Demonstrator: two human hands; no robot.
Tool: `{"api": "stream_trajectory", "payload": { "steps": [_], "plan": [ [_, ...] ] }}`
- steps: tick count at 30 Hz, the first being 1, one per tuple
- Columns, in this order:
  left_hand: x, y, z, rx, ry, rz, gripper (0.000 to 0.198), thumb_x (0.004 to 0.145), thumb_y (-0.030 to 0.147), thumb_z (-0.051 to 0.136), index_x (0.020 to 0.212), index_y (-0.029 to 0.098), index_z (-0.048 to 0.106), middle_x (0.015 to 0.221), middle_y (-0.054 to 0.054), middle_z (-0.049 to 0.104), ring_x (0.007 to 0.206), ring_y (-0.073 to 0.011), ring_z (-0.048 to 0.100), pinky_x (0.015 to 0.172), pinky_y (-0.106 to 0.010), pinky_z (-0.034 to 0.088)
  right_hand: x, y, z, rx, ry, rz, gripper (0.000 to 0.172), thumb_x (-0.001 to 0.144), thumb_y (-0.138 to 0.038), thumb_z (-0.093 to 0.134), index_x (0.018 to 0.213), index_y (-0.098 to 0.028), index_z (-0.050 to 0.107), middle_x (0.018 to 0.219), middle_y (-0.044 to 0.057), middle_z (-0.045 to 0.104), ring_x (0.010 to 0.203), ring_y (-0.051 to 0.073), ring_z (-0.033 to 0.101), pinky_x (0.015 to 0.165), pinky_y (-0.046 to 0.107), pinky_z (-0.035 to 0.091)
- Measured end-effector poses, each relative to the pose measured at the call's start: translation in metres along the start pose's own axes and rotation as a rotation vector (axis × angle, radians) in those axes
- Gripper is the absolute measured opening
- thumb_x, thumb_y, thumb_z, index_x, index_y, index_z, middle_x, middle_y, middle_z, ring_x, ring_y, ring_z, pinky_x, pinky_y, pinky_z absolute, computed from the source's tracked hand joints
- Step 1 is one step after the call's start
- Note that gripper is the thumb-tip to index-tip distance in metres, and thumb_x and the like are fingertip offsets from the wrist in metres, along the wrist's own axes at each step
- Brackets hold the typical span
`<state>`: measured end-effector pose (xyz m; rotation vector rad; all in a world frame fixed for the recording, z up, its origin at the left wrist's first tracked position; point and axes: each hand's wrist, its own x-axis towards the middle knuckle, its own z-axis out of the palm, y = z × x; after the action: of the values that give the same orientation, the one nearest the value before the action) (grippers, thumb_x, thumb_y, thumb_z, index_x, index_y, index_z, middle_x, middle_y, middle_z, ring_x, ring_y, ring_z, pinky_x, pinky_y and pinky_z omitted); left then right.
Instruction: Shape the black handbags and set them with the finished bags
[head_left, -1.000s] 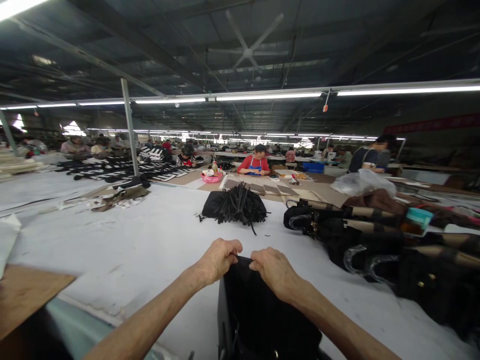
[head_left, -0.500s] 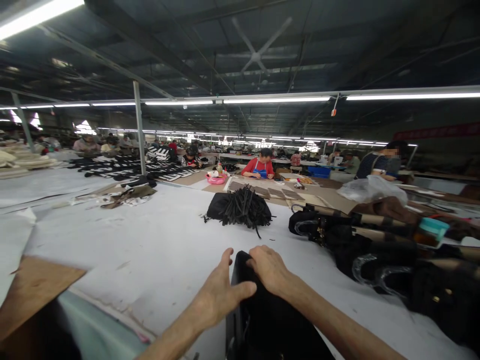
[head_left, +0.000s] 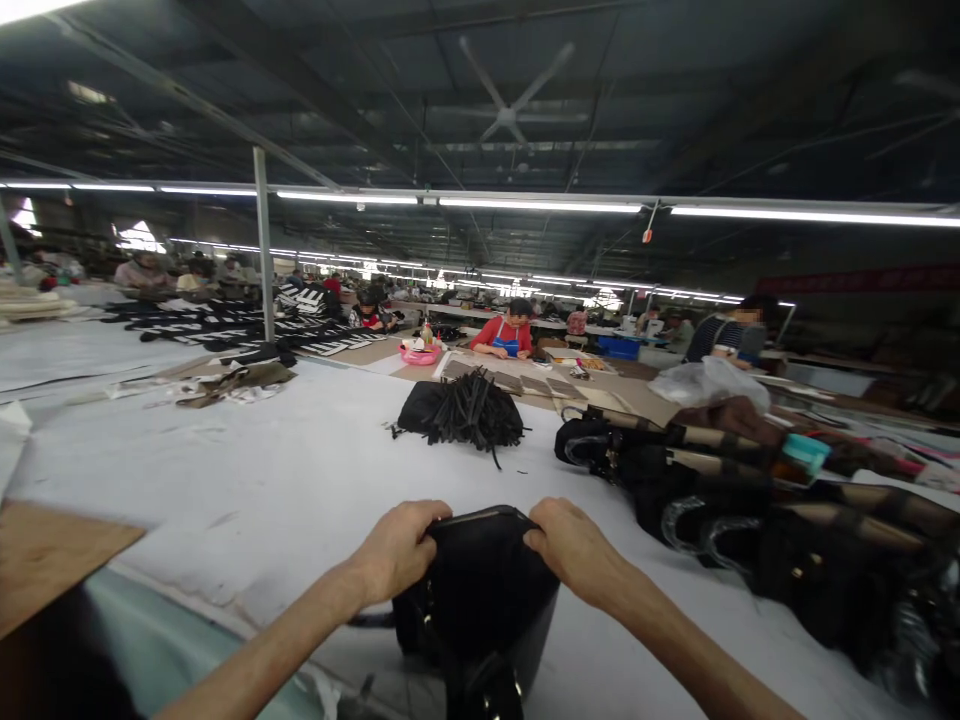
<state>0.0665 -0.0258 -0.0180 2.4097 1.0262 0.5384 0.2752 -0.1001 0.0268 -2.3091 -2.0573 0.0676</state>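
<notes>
A black bag (head_left: 487,590) with gold-coloured hardware stands on the white tabletop right in front of me. My left hand (head_left: 401,545) pinches its top edge at the left corner. At the opposite corner, my right hand (head_left: 566,545) grips the same edge, thumb and fingers closed on it. The rim is stretched between both hands. A strap or handle shows low at the bag's front, partly cut off by the lower frame edge. Beyond the bag lies a heap of thin black strips (head_left: 474,410) on a black folded piece.
Several black handbags (head_left: 697,500) with plastic-wrapped handles line the right side. A turquoise-lidded jar (head_left: 802,458) stands behind them. Dark fabric scraps (head_left: 240,382) lie to the left. A co-worker in red (head_left: 506,335) sits across the table, near a pink basket (head_left: 420,352).
My left hand, spread open before, has closed on the bag's edge. The bag has turned and its rim has been drawn wider, with my hands farther apart. My view has shifted slightly right.
</notes>
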Motion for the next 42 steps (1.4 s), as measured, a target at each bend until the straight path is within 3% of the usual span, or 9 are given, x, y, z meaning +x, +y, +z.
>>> {"api": "stream_trajectory", "payload": {
  "steps": [3,8,12,16,20,26,33,42],
  "plan": [
    [-0.001,0.008,0.003,0.252,0.075,0.079,0.034,0.063,0.007,0.036,0.09,0.021,0.052,0.088,-0.002,0.057,0.085,-0.0176,0.052,0.075,-0.027,0.039,-0.009,0.006,0.001,0.016,0.009,0.0,0.017,0.076,-0.022,0.045,0.068,-0.015,0.058,0.073,0.006,0.06,0.067,0.015,0.053,0.054,0.024,0.027],
    [-0.007,0.015,0.011,0.392,-0.031,0.065,0.03,0.067,0.008,0.036,0.09,0.021,0.049,0.087,-0.003,0.057,0.083,-0.0184,0.054,0.072,-0.028,0.04,-0.017,0.012,0.019,0.04,-0.011,0.02,0.019,0.076,-0.021,0.042,0.065,-0.015,0.058,0.072,0.007,0.061,0.068,0.015,0.054,0.055,0.024,0.029],
    [-0.008,0.022,0.014,0.438,-0.054,0.049,0.042,0.071,0.013,0.039,0.111,0.022,0.044,0.1,-0.006,0.056,0.088,-0.0213,0.053,0.079,-0.033,0.037,-0.02,0.006,0.028,0.009,0.045,0.047,0.023,0.078,-0.021,0.039,0.069,-0.015,0.059,0.079,0.01,0.063,0.077,0.02,0.057,0.061,0.026,0.033],
    [0.0,0.036,0.026,0.507,-0.022,0.071,0.059,0.065,0.023,0.057,0.121,0.02,0.037,0.109,-0.01,0.053,0.096,-0.0282,0.049,0.086,-0.041,0.033,-0.022,0.0,0.027,-0.002,0.056,0.086,0.024,0.078,-0.02,0.038,0.07,-0.016,0.06,0.079,0.011,0.064,0.076,0.022,0.059,0.061,0.027,0.035],
    [0.016,0.049,0.042,0.56,0.039,0.016,0.047,0.063,0.013,0.055,0.109,0.013,0.045,0.097,-0.013,0.058,0.089,-0.0299,0.053,0.081,-0.043,0.035,-0.021,-0.001,0.029,-0.017,0.081,0.088,0.024,0.078,-0.019,0.039,0.072,-0.016,0.061,0.08,0.011,0.065,0.077,0.022,0.06,0.063,0.028,0.036],
    [0.037,0.056,0.043,0.447,-0.06,0.04,0.026,0.068,0.008,0.041,0.088,0.019,0.054,0.08,-0.008,0.063,0.077,-0.025,0.06,0.064,-0.032,0.041,-0.022,0.002,0.03,-0.011,0.064,0.081,0.023,0.077,-0.02,0.04,0.074,-0.016,0.062,0.082,0.011,0.065,0.079,0.022,0.059,0.063,0.029,0.036],
    [0.043,0.057,0.042,0.359,-0.038,0.083,0.014,0.075,0.021,0.044,0.077,0.022,0.058,0.072,-0.004,0.065,0.073,-0.0213,0.061,0.061,-0.025,0.038,-0.022,0.004,0.024,0.04,0.051,0.089,0.027,0.081,-0.029,0.04,0.074,-0.016,0.063,0.082,0.011,0.065,0.08,0.023,0.059,0.064,0.029,0.037],
    [0.047,0.061,0.044,0.354,-0.009,0.081,0.02,0.079,0.028,0.043,0.074,0.02,0.061,0.075,-0.007,0.066,0.076,-0.0221,0.061,0.065,-0.027,0.04,-0.019,0.004,0.029,-0.022,0.066,0.09,0.031,0.083,-0.029,0.036,0.073,-0.017,0.062,0.082,0.011,0.064,0.079,0.025,0.059,0.063,0.031,0.036]
  ]
}}
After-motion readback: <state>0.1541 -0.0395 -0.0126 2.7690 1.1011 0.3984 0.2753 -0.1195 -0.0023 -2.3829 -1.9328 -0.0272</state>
